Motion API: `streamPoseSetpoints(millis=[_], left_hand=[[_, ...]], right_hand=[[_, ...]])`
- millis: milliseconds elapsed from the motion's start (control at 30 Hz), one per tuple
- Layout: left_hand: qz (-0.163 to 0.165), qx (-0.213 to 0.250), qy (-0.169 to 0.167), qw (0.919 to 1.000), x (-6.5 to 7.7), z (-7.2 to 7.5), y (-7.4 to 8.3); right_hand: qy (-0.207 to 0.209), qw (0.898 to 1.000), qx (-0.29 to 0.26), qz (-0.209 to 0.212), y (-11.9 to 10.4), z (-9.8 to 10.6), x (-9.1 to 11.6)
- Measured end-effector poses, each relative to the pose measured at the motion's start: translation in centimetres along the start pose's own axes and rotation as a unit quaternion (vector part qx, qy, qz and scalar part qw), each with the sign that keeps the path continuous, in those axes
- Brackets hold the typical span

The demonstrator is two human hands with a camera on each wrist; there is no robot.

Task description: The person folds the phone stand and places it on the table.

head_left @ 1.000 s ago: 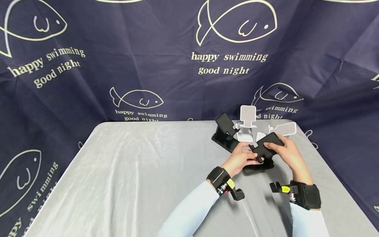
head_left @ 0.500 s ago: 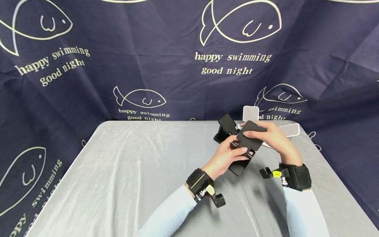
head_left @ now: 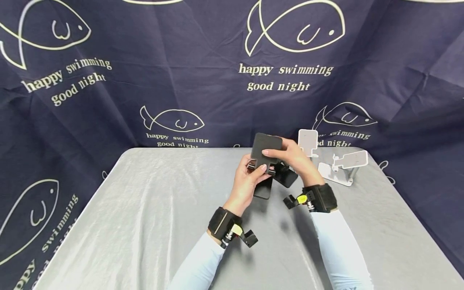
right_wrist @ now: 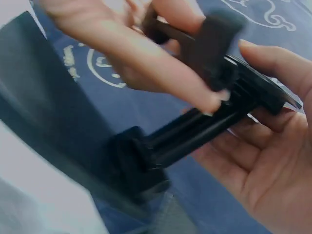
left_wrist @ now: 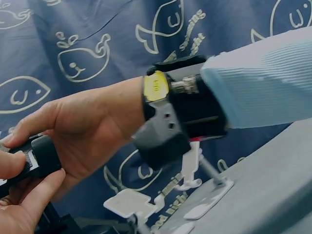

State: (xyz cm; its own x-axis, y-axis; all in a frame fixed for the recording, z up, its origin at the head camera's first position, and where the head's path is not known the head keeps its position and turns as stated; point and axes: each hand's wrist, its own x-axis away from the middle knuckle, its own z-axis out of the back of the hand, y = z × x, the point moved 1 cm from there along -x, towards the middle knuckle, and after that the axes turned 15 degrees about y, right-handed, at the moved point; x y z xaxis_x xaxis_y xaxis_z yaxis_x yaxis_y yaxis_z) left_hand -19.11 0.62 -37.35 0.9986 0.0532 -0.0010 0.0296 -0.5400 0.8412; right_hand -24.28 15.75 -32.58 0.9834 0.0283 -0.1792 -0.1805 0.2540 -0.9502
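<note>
Both hands hold a black folding phone stand above the table. My left hand grips it low, near the hinge and the small support hooks, with the thumb on the front. My right hand pinches the side of the upper plate, thumb across its face. In the right wrist view the stand's black hinged arm shows between the fingers, and its base tilts below. A second black phone stand is behind the held one and mostly hidden by it and the right hand.
Two white phone stands stand at the back right of the grey cloth-covered table: one white stand farther back, another white stand toward the right edge. A dark blue fish-print curtain hangs behind the table.
Both hands have carried the black phone stand leftward from beside the white stands and turned its plate more upright. The right-hand white stand is uncovered again.
</note>
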Motion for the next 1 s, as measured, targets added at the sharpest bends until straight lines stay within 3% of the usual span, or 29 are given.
streamPoseSetpoints(millis=[133, 267, 600, 733, 833, 933, 1000], left_hand=[[-0.002, 0.007, 0.017, 0.9998, -0.4, 0.8, 0.2], [0.001, 0.016, 0.02, 0.9997, -0.7, 1.3, 0.2], [0.0, 0.005, 0.015, 0.9999, -0.8, 1.7, 0.1], [-0.036, -0.027, 0.009, 0.999, -1.0, 2.4, 0.9], [-0.086, -0.048, 0.025, 0.9949, -1.4, 3.3, 2.0], [-0.125, -0.034, 0.058, 0.9899, -2.2, 4.7, 3.0], [-0.125, 0.0, 0.081, 0.9889, -2.9, 5.7, 3.4]], right_hand=[[0.006, 0.999, -0.028, -0.018, 0.8, -1.7, -0.1], [0.012, 0.999, -0.044, -0.008, 1.2, -2.7, -0.2], [0.023, 0.997, -0.066, 0.013, 0.8, -3.2, -0.1], [0.033, 0.996, -0.077, 0.014, 0.6, -3.0, -0.1], [0.038, 0.995, -0.097, 0.015, 0.4, -2.9, -0.1], [0.036, 0.991, -0.125, 0.012, 0.1, -2.8, 0.0], [0.031, 0.99, -0.14, 0.01, -0.2, -2.7, 0.0]])
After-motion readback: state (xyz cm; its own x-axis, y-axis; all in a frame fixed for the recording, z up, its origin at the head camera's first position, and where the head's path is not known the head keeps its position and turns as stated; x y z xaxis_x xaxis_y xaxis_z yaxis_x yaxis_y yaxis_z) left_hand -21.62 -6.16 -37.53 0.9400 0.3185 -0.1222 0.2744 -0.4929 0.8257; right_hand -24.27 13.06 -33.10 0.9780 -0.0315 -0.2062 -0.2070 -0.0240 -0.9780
